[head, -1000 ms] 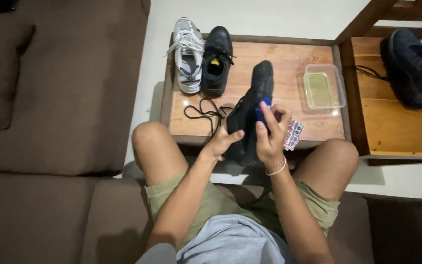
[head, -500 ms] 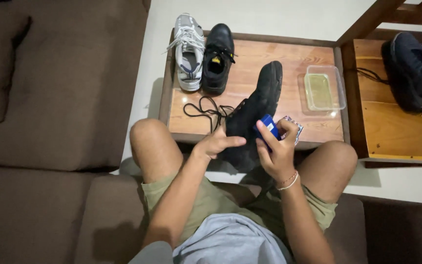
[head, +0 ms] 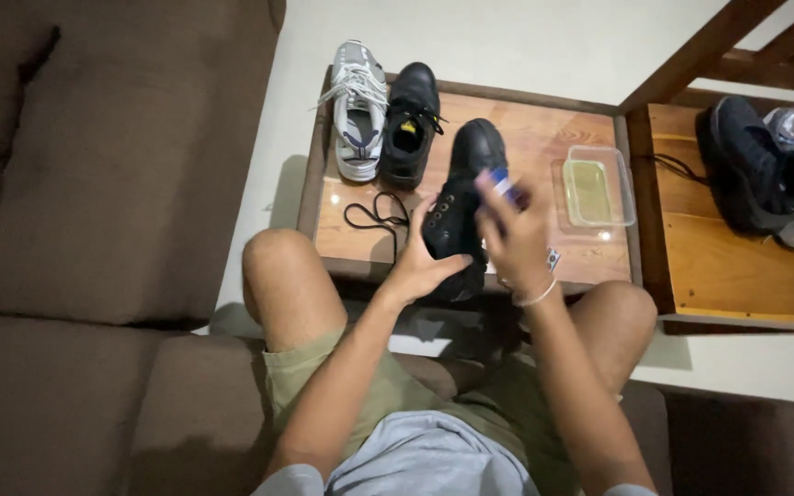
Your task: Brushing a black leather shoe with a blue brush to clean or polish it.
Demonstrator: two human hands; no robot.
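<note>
- Black shoe (head: 459, 207): lace-less, eyelets showing, matte black leather w/ rounded toe, toe pointing away; held tilted above near edge of table (head: 544, 138).
- Left hand (head: 418, 266): gripping shoe from below/heel side, fingers wrapped on it.
- Right hand (head: 514, 237): clenched on small blue item (head: 501, 180), pressed against shoe's upper; item blurred, can't tell what.
- Loose black lace (head: 374, 213) on table, just left of shoe.
- Grey sneaker (head: 358, 110) + 2nd black shoe (head: 409, 124) side by side at far left of table.
- Clear tub (head: 597, 187) w/ yellowish contents, right of shoe.
- Person seated on brown sofa (head: 103, 184).
</note>
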